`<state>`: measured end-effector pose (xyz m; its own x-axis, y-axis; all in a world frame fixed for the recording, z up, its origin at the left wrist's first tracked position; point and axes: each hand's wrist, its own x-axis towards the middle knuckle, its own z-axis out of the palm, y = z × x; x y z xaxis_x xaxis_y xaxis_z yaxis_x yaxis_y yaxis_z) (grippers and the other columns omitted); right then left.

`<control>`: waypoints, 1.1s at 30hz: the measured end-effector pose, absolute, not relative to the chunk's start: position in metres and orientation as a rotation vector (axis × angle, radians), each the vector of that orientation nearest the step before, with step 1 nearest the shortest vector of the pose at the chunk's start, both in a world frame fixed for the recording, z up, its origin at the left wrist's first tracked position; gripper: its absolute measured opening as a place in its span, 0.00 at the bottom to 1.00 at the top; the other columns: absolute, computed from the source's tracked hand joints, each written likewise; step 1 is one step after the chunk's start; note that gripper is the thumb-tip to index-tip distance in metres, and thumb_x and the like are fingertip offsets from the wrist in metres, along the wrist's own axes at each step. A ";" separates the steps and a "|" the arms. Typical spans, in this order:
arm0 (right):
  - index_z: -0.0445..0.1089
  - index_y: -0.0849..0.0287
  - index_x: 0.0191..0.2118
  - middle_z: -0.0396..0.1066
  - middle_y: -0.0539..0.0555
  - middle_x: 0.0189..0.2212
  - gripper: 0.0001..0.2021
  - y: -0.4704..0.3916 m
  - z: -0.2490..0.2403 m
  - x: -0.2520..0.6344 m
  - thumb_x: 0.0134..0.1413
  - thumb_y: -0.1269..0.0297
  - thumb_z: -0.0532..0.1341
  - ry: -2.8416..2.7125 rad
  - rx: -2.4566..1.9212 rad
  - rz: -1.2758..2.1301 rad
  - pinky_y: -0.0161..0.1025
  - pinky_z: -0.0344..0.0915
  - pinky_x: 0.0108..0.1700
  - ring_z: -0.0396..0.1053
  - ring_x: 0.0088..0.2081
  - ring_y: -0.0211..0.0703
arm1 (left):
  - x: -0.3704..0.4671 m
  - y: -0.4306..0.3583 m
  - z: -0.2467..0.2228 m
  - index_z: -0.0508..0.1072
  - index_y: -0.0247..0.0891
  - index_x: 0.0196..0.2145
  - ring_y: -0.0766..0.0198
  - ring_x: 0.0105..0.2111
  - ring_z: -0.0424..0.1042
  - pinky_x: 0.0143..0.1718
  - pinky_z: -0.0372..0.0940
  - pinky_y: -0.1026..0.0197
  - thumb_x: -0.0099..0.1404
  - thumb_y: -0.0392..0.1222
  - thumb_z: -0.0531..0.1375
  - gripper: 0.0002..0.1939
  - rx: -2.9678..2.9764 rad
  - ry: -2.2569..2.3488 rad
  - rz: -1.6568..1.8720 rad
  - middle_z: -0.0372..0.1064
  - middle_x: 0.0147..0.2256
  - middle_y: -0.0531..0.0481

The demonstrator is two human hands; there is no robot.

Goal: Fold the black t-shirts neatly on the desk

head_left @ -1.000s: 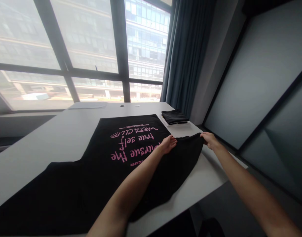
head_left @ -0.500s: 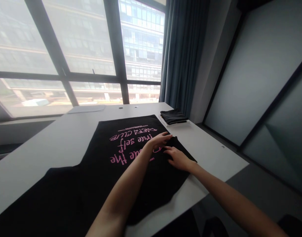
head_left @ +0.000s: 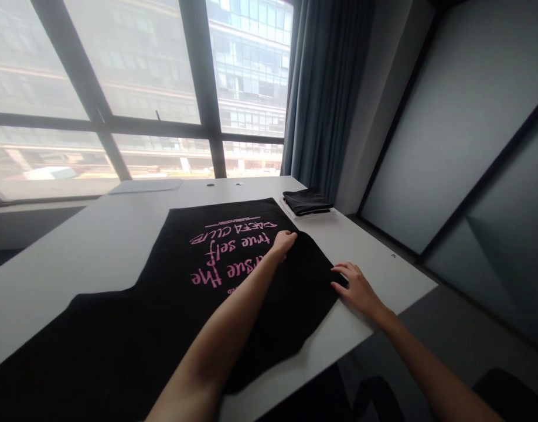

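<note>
Big windows (head_left: 141, 88) and a blue curtain (head_left: 326, 94) stand behind a white table (head_left: 75, 246), where a black shirt (head_left: 234, 293) with pink lettering lies spread flat, print up. The left hand (head_left: 283, 241) rests on the cloth near the lettering, fingers curled loosely, pressing rather than gripping. The right hand (head_left: 357, 287) lies open and flat at the shirt's right edge, fingertips touching the folded-in side, holding nothing. To do this fold well, I judge the left hand should keep the cloth pinned while the right smooths along the crease toward the near edge, so the fold lies straight and no ridge forms. A folded dark garment (head_left: 306, 202) sits on a white sheet near the table's far right corner, well apart from both hands. The shirt's near part overhangs the table edge, which could drag the cloth askew.
</note>
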<state>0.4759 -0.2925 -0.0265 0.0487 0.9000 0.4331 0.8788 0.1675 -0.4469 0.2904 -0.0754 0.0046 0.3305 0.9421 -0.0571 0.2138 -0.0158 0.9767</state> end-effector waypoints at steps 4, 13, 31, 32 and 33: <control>0.74 0.55 0.47 0.70 0.58 0.49 0.12 -0.294 -0.031 0.468 0.57 0.66 0.61 -1.761 -1.703 0.039 0.52 0.64 0.58 0.67 0.53 0.53 | 0.284 -0.072 0.004 0.72 0.30 0.45 0.60 0.27 0.71 0.28 0.67 0.61 0.69 0.47 0.57 0.16 1.414 1.177 0.831 0.70 0.28 0.46; 0.71 0.58 0.52 0.72 0.58 0.46 0.18 -0.297 -0.041 0.462 0.55 0.63 0.62 -1.556 -1.871 -0.021 0.49 0.68 0.50 0.70 0.47 0.53 | 0.286 -0.075 -0.003 0.77 0.37 0.46 0.60 0.42 0.76 0.50 0.68 0.60 0.58 0.27 0.65 0.18 1.730 1.161 0.936 0.76 0.41 0.46; 0.73 0.60 0.54 0.71 0.61 0.50 0.18 -0.313 -0.051 0.456 0.58 0.63 0.60 -1.506 -1.882 -0.126 0.50 0.64 0.57 0.67 0.51 0.54 | 0.310 -0.125 -0.002 0.64 0.44 0.65 0.52 0.69 0.50 0.69 0.45 0.45 0.75 0.46 0.51 0.23 2.838 0.720 0.694 0.55 0.68 0.45; 0.74 0.59 0.53 0.71 0.62 0.50 0.18 -0.314 -0.051 0.454 0.60 0.63 0.60 -1.524 -1.900 -0.148 0.51 0.64 0.57 0.66 0.51 0.55 | 0.313 -0.130 -0.007 0.62 0.44 0.67 0.49 0.70 0.48 0.69 0.44 0.40 0.76 0.50 0.50 0.25 2.867 0.727 0.597 0.54 0.69 0.44; 0.75 0.59 0.53 0.72 0.62 0.50 0.17 -0.315 -0.050 0.453 0.61 0.62 0.60 -1.538 -1.925 -0.165 0.51 0.64 0.57 0.66 0.51 0.55 | 0.316 -0.133 -0.013 0.60 0.43 0.67 0.47 0.70 0.46 0.68 0.44 0.37 0.76 0.54 0.49 0.27 2.879 0.751 0.502 0.52 0.69 0.43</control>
